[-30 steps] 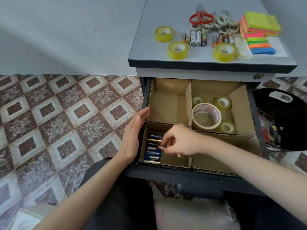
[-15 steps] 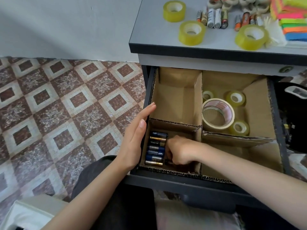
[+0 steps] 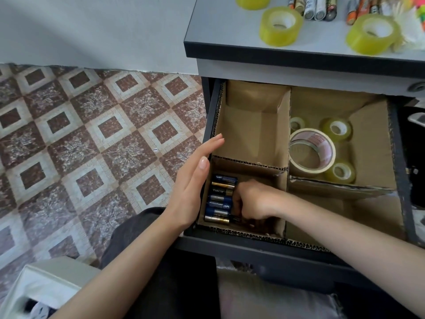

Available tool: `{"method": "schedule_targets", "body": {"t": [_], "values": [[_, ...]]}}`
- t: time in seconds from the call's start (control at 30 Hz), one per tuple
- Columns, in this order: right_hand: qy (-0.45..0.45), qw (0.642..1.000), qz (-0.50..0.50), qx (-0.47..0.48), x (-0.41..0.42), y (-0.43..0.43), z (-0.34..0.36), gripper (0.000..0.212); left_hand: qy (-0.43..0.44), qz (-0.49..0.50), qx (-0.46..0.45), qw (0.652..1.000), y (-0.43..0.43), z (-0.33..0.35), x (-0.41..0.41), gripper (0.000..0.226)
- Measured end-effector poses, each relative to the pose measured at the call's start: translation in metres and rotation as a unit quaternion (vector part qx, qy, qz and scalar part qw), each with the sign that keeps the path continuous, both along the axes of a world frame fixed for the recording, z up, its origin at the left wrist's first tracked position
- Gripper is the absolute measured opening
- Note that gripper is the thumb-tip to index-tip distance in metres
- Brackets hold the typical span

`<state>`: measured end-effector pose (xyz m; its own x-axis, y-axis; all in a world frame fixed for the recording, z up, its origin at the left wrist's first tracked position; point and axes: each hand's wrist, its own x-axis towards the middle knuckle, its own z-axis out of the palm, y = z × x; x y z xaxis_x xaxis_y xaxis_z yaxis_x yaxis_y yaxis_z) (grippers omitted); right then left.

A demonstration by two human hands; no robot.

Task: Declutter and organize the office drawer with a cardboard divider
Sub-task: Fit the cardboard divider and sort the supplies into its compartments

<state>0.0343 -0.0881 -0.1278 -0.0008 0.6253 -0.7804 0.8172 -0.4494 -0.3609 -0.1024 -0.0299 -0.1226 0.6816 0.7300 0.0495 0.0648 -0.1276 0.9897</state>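
Note:
The dark drawer (image 3: pixel 253 247) stands open, lined with a cardboard divider (image 3: pixel 281 139) that splits it into several compartments. A row of several batteries (image 3: pixel 219 199) lies in the front-left compartment. My right hand (image 3: pixel 255 201) reaches down into that compartment with its fingers curled at the bottom, beside the row, apparently pinching a dark battery that is mostly hidden. My left hand (image 3: pixel 193 180) rests flat, fingers straight, against the drawer's left wall. The back-right compartment holds a large tape roll (image 3: pixel 326 143) and small yellow rolls (image 3: pixel 337 128).
On the grey desk top (image 3: pixel 225 31) sit yellow tape rolls (image 3: pixel 280 26), more batteries (image 3: pixel 315 8) and bright paper at the right edge. A white bin (image 3: pixel 46 284) stands on the tiled floor at lower left. A dark container (image 3: pixel 414 157) is right of the drawer.
My right hand has gone down from above the compartment to its bottom, carrying the battery it pinched. The left hand stays on the drawer's side. The view has dropped closer.

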Motion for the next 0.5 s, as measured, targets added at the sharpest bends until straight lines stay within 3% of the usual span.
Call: {"method": "schedule_targets", "body": {"t": [0.33,0.4,0.5], "values": [[-0.027,0.998,-0.032,0.038,-0.002,-0.005,0.015,0.021,0.016,0.013,0.025,0.999,-0.003,0.003,0.001,0.07],[-0.023,0.996,-0.046,0.075,0.004,-0.007,0.025,0.01,0.017,0.013,0.032,0.999,-0.005,0.004,0.001,0.066],[0.004,0.982,-0.075,0.172,0.015,-0.013,0.046,0.022,0.028,0.022,0.036,0.999,-0.007,0.006,0.001,0.049]]}}
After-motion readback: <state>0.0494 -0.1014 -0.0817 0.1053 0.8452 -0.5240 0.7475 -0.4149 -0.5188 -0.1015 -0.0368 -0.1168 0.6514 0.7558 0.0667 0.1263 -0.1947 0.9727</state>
